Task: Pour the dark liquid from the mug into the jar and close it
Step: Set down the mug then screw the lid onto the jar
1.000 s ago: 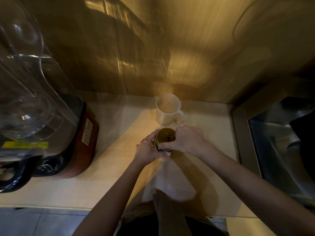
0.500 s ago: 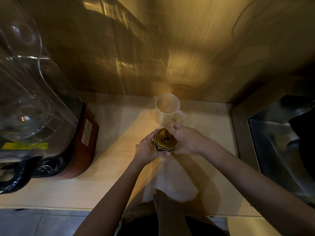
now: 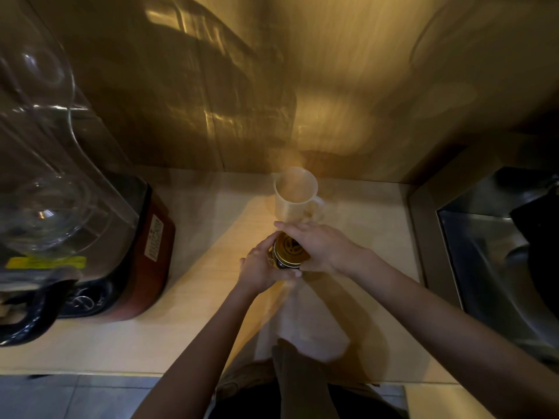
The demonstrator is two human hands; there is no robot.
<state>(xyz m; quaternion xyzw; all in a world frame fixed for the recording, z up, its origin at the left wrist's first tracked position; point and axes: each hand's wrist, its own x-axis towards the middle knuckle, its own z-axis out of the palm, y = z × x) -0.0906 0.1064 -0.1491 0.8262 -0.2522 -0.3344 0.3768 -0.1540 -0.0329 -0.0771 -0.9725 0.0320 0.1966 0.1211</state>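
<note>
A small jar with a gold lid (image 3: 289, 248) stands on the wooden counter (image 3: 187, 316) in the middle of the view. My left hand (image 3: 261, 266) wraps the jar's body from the left. My right hand (image 3: 317, 246) grips the lid from the right, fingers curled over its far edge. The jar's body is mostly hidden by both hands. Just behind them stands a white mug (image 3: 296, 196) with its handle to the right; its inside looks pale, with no dark liquid showing.
A blender (image 3: 90, 237) with a clear jug and red-brown base fills the left side. A steel sink (image 3: 496, 267) lies at the right. A wooden wall rises right behind the mug. A white cloth (image 3: 308, 322) lies on the counter toward me.
My right hand has shifted around the lid, fingers drawing back then reaching over its far edge again. The left hand, jar and mug stay in place.
</note>
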